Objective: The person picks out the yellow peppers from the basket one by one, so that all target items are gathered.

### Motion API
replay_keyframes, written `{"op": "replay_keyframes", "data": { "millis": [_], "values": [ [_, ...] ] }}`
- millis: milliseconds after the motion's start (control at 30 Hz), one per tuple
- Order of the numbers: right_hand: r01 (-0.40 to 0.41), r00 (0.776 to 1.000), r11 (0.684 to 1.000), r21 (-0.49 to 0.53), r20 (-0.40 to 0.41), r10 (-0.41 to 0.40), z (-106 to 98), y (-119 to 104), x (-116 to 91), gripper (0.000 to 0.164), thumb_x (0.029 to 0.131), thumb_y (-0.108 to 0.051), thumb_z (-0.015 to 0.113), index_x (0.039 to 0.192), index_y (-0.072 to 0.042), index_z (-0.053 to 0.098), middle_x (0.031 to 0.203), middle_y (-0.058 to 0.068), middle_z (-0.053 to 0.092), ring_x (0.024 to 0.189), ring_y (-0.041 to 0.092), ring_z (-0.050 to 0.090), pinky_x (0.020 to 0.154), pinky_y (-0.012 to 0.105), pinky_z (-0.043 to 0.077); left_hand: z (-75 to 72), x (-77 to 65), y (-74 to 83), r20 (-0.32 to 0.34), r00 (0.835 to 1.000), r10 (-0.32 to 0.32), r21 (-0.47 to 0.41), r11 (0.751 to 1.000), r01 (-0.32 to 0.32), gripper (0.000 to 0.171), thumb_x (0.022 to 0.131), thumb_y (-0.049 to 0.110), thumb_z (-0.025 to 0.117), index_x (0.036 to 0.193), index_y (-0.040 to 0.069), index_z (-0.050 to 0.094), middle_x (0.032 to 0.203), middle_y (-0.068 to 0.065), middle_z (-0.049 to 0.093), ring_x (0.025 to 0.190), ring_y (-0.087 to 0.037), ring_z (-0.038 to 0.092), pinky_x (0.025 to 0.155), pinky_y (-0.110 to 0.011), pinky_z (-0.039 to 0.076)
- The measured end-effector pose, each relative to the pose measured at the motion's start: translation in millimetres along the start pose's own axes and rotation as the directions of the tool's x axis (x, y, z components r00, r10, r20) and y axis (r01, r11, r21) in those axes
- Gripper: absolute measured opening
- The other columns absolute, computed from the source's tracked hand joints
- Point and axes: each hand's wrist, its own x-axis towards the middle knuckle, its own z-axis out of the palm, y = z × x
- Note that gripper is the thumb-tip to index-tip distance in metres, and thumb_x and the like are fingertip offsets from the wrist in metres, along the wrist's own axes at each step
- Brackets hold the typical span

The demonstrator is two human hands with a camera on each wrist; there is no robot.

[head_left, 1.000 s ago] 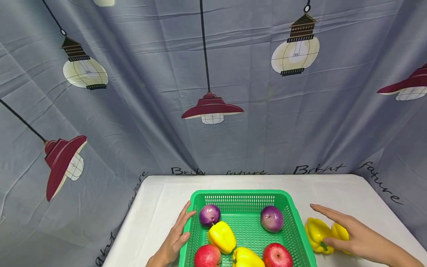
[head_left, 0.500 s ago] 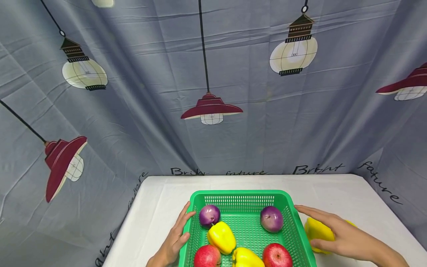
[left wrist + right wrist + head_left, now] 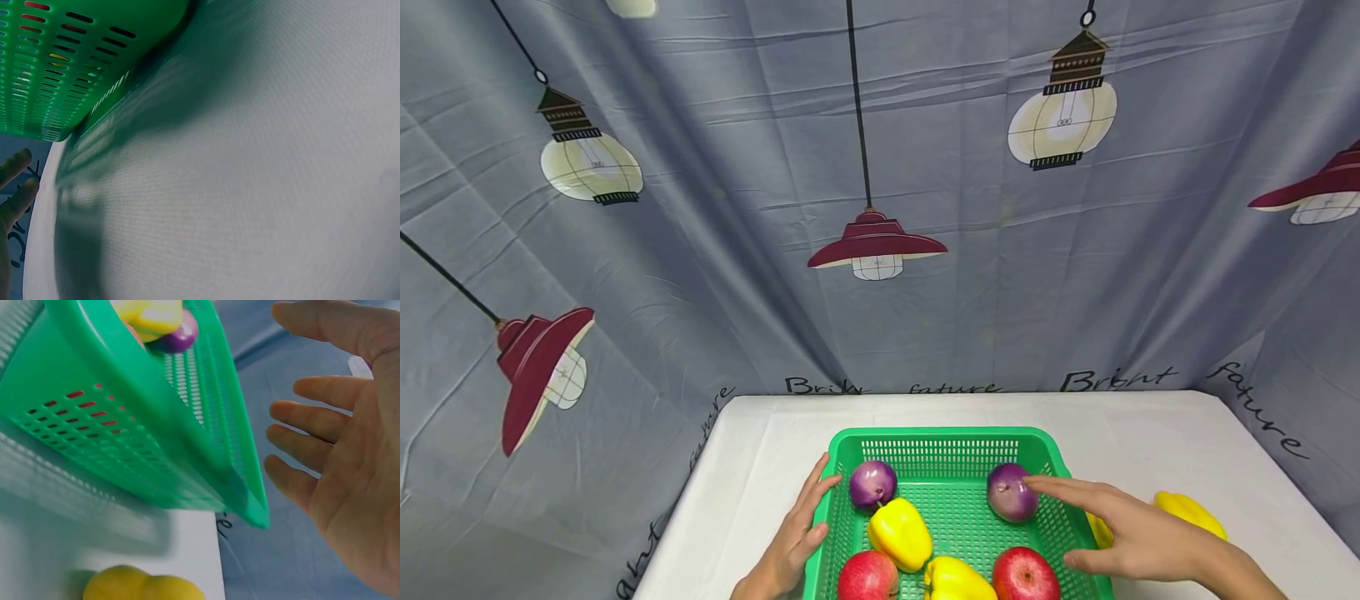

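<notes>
My left hand [image 3: 792, 537] is at the left rim of a green plastic basket [image 3: 940, 432], fingers extended and spread. Over the basket's right side reaches my right hand [image 3: 1138, 533], its fingers straight and holding nothing, as the right wrist view confirms. Its fingertips overlap a round, glossy purple fruit or vegetable [image 3: 1009, 496] in the head view; contact cannot be told. A second purple one [image 3: 872, 485] lies at the back left. Inside, too, are two yellow bell peppers [image 3: 900, 534] and two red apples [image 3: 868, 577], partly cut off by the frame.
On the white table [image 3: 752, 442], right of the basket, a yellow bell pepper [image 3: 1189, 510] lies behind my right hand. Another yellow bell pepper [image 3: 1099, 530] is mostly hidden by that hand. A grey curtain [image 3: 940, 333] with printed lamps hangs beyond the table.
My right hand has moved left, from over the yellow bell peppers on the table to over the basket's right rim. The left hand stays in place.
</notes>
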Motion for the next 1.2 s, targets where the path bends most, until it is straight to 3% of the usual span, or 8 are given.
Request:
{"op": "replay_keyframes", "data": {
  "millis": [200,467,700,967,1100,1200],
  "values": [
    [0.038,0.996,0.997,0.064,0.073,-0.042,6.2,-1.4,10.8,0.076,0.087,-0.029,0.079,0.154,-0.022,0.044,0.151,0.0,0.05,0.133,0.011,0.05,0.096,0.037,0.052,0.3,-0.1,0.2,0.004,1.0,-0.005,-0.012,1.0,0.005,0.055,0.096,0.013,0.04,0.15,0.005,0.042,0.164,-0.019,0.021,0.148,-0.025,0.028,0.104,-0.055,0.042],
    [0.055,0.989,0.992,0.116,0.128,-0.07,16.3,-6.0,23.8,0.077,0.089,-0.031,0.077,0.156,-0.021,0.039,0.149,-0.004,0.051,0.131,0.014,0.052,0.1,0.037,0.049,0.2,-0.2,1.5,-0.009,1.0,0.024,-0.016,1.0,-0.024,0.056,0.095,0.013,0.04,0.15,0.004,0.042,0.163,-0.022,0.021,0.149,-0.027,0.026,0.105,-0.054,0.04],
    [0.021,0.98,0.988,0.153,0.194,-0.05,20.6,-7.8,32.8,0.07,0.094,-0.04,0.072,0.155,-0.025,0.041,0.148,-0.003,0.053,0.13,0.016,0.053,0.098,0.04,0.051,0.2,-0.6,2.5,-0.004,1.0,0.013,-0.023,1.0,-0.013,0.056,0.096,0.013,0.039,0.151,0.004,0.041,0.164,-0.021,0.02,0.149,-0.027,0.026,0.105,-0.054,0.04],
    [0.01,0.954,0.976,0.219,0.29,-0.075,23.8,-9.4,47.5,0.067,0.097,-0.036,0.068,0.155,-0.021,0.04,0.153,0.001,0.047,0.133,0.017,0.05,0.101,0.039,0.048,0.4,-0.5,2.0,0.008,1.0,-0.014,-0.023,1.0,0.014,0.055,0.097,0.013,0.038,0.152,0.006,0.041,0.165,-0.019,0.019,0.149,-0.026,0.028,0.104,-0.054,0.042],
    [0.007,0.949,0.976,0.216,0.308,-0.075,27.6,-11.8,53.4,0.067,0.095,-0.034,0.07,0.154,-0.021,0.042,0.153,0.0,0.048,0.135,0.018,0.048,0.102,0.039,0.048,0.3,-0.3,1.4,0.008,1.0,-0.021,-0.013,1.0,0.021,0.055,0.097,0.014,0.038,0.152,0.006,0.041,0.165,-0.019,0.02,0.148,-0.026,0.028,0.104,-0.055,0.042],
    [0.051,0.949,0.983,0.174,0.299,-0.102,32.1,-13.2,58.6,0.066,0.095,-0.037,0.07,0.153,-0.019,0.044,0.152,0.001,0.049,0.135,0.019,0.048,0.102,0.039,0.048,0.3,-0.6,1.3,0.006,1.0,-0.019,-0.008,1.0,0.019,0.056,0.097,0.013,0.039,0.152,0.006,0.041,0.165,-0.019,0.02,0.148,-0.027,0.028,0.103,-0.055,0.042]
  ]
}}
